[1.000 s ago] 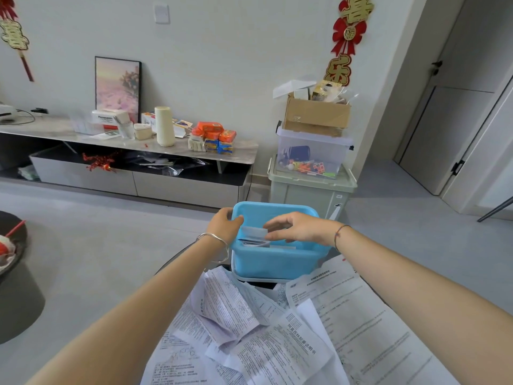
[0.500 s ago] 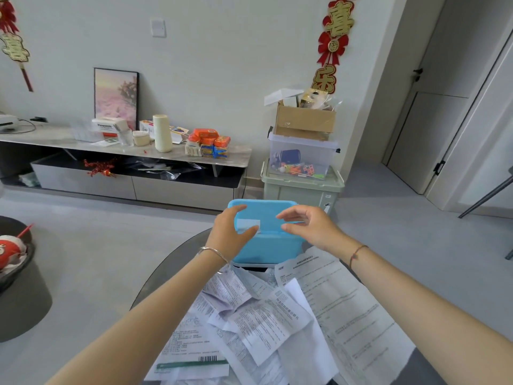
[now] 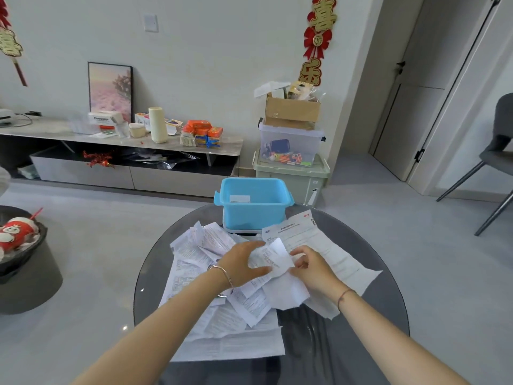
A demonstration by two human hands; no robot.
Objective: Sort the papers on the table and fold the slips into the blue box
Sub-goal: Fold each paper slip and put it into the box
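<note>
The blue box (image 3: 254, 215) stands at the far edge of the round glass table (image 3: 369, 315), with a folded white slip (image 3: 239, 198) lying inside it. A heap of printed papers (image 3: 222, 320) covers the table's middle. My left hand (image 3: 241, 264) and my right hand (image 3: 311, 266) both hold one crumpled slip (image 3: 273, 258) just above the heap. The left hand's thumb and fingers grip the slip's left side. The right hand pinches its right edge with curled fingers. A large printed sheet (image 3: 313, 240) lies right of the box.
A black stool (image 3: 26, 262) with a red plush toy stands left of the table. A long low cabinet (image 3: 122, 151) runs along the far wall. Stacked storage bins (image 3: 291, 162) topped by a cardboard box stand behind the blue box. A grey chair (image 3: 497, 162) is at right.
Both hands have drawn back from the blue box, leaving a folded slip inside, and now hold a new crumpled slip over the paper heap. My view has tilted down.
</note>
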